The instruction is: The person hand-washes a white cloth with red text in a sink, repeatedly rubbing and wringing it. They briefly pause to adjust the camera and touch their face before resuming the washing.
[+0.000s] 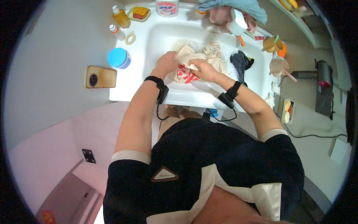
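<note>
A wet cream cloth (215, 60) with red printing lies bunched in the white washbasin (156, 36). My left hand (167, 63) grips its left edge, fingertips partly hidden behind the fabric. On the other side my right hand (205, 69) pinches a fold just above the red print, thumb below and fingers over it. Soapy water and foam (228, 60) surround the far part of the cloth. To the right of it, a dark cloth (239, 65) hangs against the basin's sloping inner wall.
On the left rim stand a blue-lidded jar (119, 58), a phone (105, 77) and pump bottles (121, 18). Behind are a soap dish (144, 19), a detergent bottle (167, 8) and a white brush (237, 22). Cups (279, 67) line the right; a hair dryer (324, 74) hangs beyond.
</note>
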Demonstrator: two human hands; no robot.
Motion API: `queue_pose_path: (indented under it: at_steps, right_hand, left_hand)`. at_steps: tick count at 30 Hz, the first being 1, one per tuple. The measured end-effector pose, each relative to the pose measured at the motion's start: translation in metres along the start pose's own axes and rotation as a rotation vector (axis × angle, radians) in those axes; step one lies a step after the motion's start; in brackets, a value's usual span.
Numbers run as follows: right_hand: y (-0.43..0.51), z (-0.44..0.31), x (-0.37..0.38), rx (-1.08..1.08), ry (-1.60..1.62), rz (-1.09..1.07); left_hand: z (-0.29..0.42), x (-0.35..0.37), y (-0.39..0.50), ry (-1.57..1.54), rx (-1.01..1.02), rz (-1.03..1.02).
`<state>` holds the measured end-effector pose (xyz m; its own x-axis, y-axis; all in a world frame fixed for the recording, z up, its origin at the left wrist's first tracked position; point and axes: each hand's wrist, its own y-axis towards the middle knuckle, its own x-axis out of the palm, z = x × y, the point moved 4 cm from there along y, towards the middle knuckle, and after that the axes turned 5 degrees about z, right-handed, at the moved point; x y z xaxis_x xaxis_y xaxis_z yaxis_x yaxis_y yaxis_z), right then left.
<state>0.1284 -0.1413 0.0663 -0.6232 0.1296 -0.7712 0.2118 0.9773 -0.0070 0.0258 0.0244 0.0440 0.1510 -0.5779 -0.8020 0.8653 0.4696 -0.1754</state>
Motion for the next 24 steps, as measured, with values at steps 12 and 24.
queue_pose_path:
  at_steps: [12,24]
  right_hand:
    - [-0.052,0.014,-0.059,0.035,0.108,-0.221]
    - [0.036,0.059,0.006,0.510,-0.195,-0.216]
  left_hand:
    - [0.073,0.040,-0.049,0.276,0.221,-0.516]
    - [0.064,0.053,-0.072,0.289,0.261,-0.463]
